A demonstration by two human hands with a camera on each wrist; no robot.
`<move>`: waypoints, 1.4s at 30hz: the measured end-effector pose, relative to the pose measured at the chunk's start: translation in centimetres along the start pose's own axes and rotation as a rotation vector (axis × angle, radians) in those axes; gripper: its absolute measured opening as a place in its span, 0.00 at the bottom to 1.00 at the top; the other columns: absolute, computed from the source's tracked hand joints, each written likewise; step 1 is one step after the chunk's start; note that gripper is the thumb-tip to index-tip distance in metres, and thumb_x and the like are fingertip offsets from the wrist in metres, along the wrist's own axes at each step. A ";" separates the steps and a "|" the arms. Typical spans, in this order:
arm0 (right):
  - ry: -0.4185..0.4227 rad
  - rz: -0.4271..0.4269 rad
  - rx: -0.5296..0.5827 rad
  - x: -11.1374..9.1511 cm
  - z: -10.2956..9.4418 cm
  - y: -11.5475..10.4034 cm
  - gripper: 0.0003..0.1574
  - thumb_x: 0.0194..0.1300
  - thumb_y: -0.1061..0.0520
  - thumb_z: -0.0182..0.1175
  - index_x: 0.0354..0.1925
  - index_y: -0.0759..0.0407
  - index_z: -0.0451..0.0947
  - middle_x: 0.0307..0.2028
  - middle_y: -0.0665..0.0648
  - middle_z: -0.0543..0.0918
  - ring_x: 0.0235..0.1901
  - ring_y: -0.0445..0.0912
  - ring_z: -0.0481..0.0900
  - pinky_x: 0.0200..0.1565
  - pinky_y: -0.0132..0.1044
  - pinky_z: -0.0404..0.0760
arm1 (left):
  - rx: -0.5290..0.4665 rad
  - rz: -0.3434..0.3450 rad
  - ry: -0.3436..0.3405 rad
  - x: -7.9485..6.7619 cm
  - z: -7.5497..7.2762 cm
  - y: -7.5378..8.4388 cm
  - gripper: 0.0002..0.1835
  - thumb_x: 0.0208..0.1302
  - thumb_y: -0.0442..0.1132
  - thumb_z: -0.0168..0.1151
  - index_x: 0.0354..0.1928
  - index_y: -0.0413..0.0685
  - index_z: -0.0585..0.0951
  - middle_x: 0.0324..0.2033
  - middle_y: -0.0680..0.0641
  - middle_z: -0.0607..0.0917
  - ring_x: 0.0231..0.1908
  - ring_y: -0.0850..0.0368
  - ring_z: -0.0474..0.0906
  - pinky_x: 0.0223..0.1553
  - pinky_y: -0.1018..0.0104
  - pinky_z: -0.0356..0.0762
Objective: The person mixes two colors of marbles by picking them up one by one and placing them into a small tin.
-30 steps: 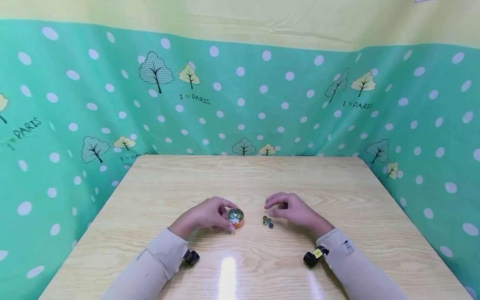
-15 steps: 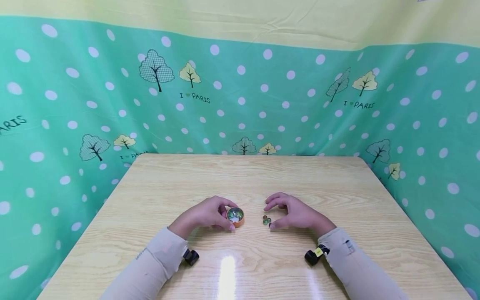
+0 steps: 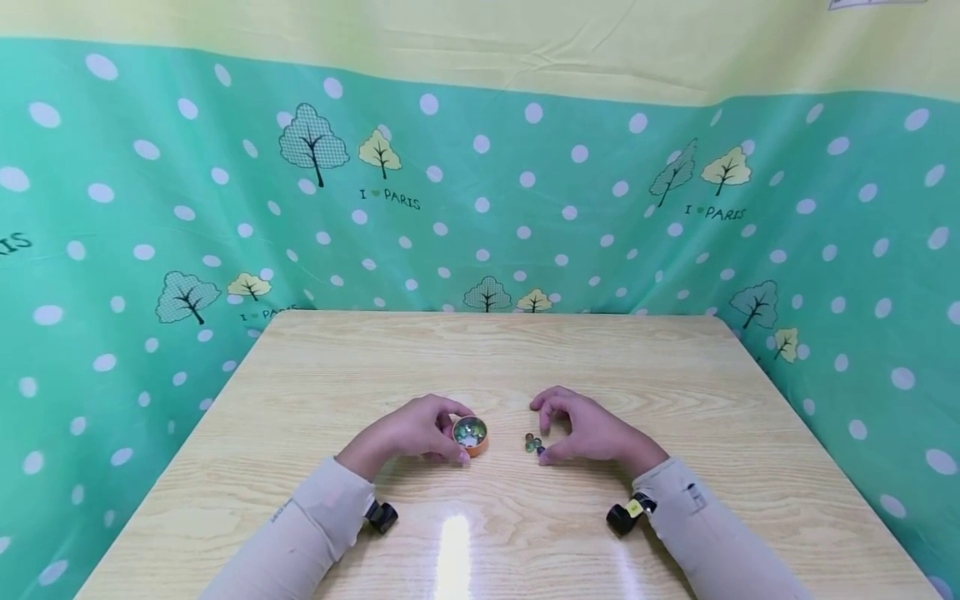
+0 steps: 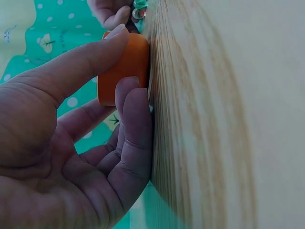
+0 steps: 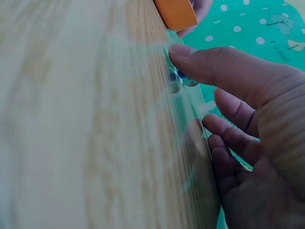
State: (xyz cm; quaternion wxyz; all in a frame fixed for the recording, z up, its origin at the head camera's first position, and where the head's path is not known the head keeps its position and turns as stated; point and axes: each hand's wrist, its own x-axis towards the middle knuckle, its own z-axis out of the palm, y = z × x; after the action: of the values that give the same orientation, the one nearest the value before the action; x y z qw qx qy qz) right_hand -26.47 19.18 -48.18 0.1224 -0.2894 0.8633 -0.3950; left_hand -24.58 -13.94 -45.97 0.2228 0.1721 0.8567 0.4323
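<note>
My left hand (image 3: pixel 422 427) grips a small round orange container (image 3: pixel 471 447) from its left side, thumb in front and fingers behind. The container stands upright on the table; its inside looks shiny with green and white patches, too small to identify. To its right lies a small cluster of glass marbles (image 3: pixel 529 446), green, brown and blue. My right hand (image 3: pixel 588 429) is beside them, its thumb tip at the blue marble (image 5: pixel 181 74), partly covering it. Its index finger bends above the cluster, apart from the thumb, and the other fingers are loosely curled near the tabletop.
The light wood-grain table (image 3: pixel 480 358) carries a bright glare streak near its front. Green polka-dot cloth (image 3: pixel 450 217) hangs behind it and along both sides. A small black camera (image 3: pixel 382 517) sits on my left wrist, another black camera (image 3: pixel 621 518) on my right.
My right thumb has come down to the blue marble, and the right index finger has bent downward. The left hand and the orange container stay in place.
</note>
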 end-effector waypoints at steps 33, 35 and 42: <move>-0.029 -0.012 0.017 0.0 -0.2 0.7 0.11 0.54 0.52 0.79 0.30 0.41 0.85 0.64 0.48 0.74 0.68 0.52 0.69 0.69 0.57 0.63 | -0.001 -0.011 0.004 -0.1 0.1 0.0 0.35 0.49 0.41 0.84 0.63 0.55 0.82 0.32 0.43 0.82 0.24 0.55 0.79 0.27 0.61 0.81; -0.027 -0.010 0.017 0.0 -0.2 0.6 0.10 0.55 0.53 0.79 0.29 0.41 0.85 0.64 0.48 0.74 0.68 0.53 0.69 0.69 0.56 0.63 | 0.001 -0.008 0.003 -0.1 0.1 0.1 0.35 0.50 0.41 0.84 0.63 0.55 0.82 0.32 0.43 0.82 0.24 0.55 0.79 0.27 0.61 0.81; -0.011 -0.006 0.002 -0.1 -0.1 0.5 0.10 0.56 0.53 0.78 0.29 0.40 0.84 0.64 0.48 0.75 0.67 0.52 0.69 0.69 0.55 0.64 | 0.009 0.003 0.001 -0.3 0.1 0.2 0.35 0.50 0.41 0.84 0.63 0.54 0.82 0.32 0.43 0.82 0.22 0.55 0.78 0.26 0.62 0.80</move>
State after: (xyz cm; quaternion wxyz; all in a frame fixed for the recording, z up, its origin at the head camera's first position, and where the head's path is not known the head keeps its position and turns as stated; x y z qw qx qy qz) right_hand -26.67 19.52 -48.44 0.1260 -0.2941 0.8613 -0.3946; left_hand -24.25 -13.89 -45.81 0.2208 0.1742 0.8586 0.4287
